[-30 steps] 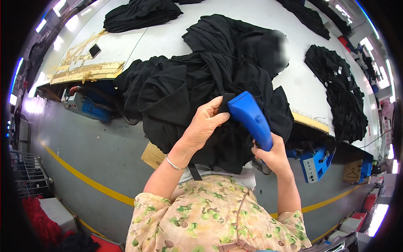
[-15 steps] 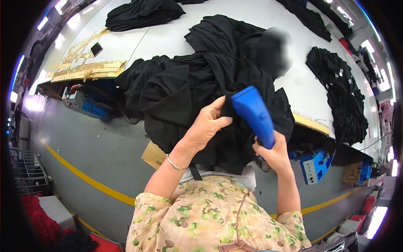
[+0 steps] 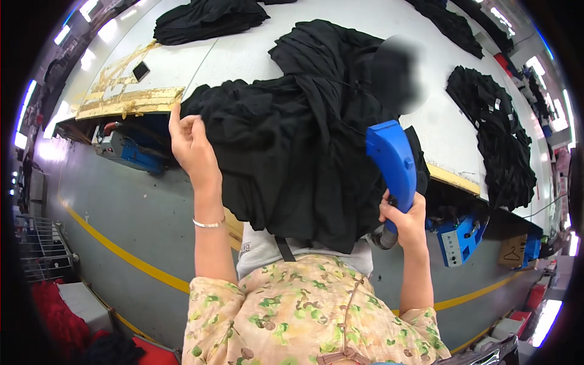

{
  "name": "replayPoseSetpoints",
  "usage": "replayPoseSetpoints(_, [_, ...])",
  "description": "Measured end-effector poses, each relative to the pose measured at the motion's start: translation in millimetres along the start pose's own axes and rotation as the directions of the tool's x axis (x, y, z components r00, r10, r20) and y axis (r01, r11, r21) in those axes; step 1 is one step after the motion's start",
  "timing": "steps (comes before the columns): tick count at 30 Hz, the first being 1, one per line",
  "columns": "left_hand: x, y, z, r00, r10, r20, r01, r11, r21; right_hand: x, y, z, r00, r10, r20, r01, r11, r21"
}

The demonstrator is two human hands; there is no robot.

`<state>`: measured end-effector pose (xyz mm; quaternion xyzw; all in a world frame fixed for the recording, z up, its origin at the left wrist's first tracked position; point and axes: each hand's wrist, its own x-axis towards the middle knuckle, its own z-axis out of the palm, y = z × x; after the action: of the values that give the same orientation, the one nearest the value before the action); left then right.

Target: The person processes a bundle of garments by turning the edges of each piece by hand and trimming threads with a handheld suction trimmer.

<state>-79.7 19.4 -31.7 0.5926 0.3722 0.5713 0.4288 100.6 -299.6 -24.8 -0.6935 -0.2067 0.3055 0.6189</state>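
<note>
A large heap of black fabric (image 3: 274, 152) lies over the front edge of the white table and hangs down against my body. My left hand (image 3: 193, 143) is at the heap's left border, index finger stretched up and the other fingers partly bent; no cloth shows in its grasp. On the right, my right hand (image 3: 409, 219) grips the handle of a blue handheld suction nozzle (image 3: 394, 152). Its wide mouth points up and left, over the right part of the cloth. A dark ribbed hose (image 3: 385, 237) leaves its lower end.
More black garments lie on the white table (image 3: 237, 61), at the far left (image 3: 207, 21) and along the right (image 3: 496, 134). Blue machine boxes sit below the table at left (image 3: 131, 152) and right (image 3: 460, 240). A small black square (image 3: 140, 71) rests near the worn, taped table edge.
My left hand has moved left from the middle of the cloth to its left border, and the cloth there lies more spread out. The blue nozzle has shifted slightly right and turned more upright.
</note>
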Motion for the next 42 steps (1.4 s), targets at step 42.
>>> replayPoseSetpoints(42, [-95,-21,37,0.624,-0.494,0.606,0.705,0.689,-0.164,-14,30,-11,0.998,0.014,0.056,-0.016,0.999,0.035])
